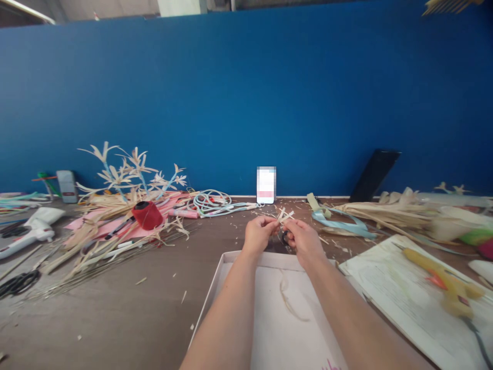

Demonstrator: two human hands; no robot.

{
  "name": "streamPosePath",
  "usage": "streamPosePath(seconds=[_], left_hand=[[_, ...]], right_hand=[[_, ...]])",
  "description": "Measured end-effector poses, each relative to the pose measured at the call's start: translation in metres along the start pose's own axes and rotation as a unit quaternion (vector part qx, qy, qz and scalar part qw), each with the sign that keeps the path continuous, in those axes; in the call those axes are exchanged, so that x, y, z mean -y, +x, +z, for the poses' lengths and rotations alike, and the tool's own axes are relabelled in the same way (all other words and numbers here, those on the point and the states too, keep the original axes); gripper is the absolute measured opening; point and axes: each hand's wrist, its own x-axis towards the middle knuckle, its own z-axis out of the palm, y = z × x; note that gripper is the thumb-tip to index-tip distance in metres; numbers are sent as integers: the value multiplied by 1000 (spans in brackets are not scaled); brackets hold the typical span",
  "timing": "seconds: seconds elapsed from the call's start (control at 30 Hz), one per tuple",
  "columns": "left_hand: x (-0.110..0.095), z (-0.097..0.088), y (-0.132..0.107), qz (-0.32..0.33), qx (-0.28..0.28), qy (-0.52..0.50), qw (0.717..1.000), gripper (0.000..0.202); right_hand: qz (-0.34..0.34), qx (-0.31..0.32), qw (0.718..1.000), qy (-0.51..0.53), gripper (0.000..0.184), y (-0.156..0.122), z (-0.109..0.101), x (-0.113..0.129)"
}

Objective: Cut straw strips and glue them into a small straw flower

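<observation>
My left hand (260,233) and my right hand (304,239) meet above the far edge of a white shallow box (231,280). Both are closed in a pinch on a small bundle of pale straw strips (284,215) that sticks up between the fingertips. A dark object, which I cannot make out, shows just under the fingers. One curled straw strip (287,300) lies inside the box between my forearms.
Left: straw flowers on blue stems (127,172), a red thread spool (147,215), loose straw, a white glue gun (31,232), black scissors (17,282). Right: a white board (389,288) with a yellow glue gun (442,280), light blue ribbon (339,220), straw piles. A phone (266,185) leans on the blue wall.
</observation>
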Motion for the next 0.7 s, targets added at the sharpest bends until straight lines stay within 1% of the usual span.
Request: streamPosePath(seconds=[0.3,0.4,0.57,0.7], left_hand=[[6,-2,2,22,12,14,1000,16],[8,-2,2,28,19,25,999,17],[9,-3,2,27,27,16,999,17],[7,-3,2,28,23,21,999,19]], right_hand=[[-5,-16,1000,-1,20,0,0,-1],[-4,-13,1000,1,20,0,1,-1],[-4,-11,1000,-4,20,-2,2,1],[-10,-2,1000,-1,20,-3,2,2]])
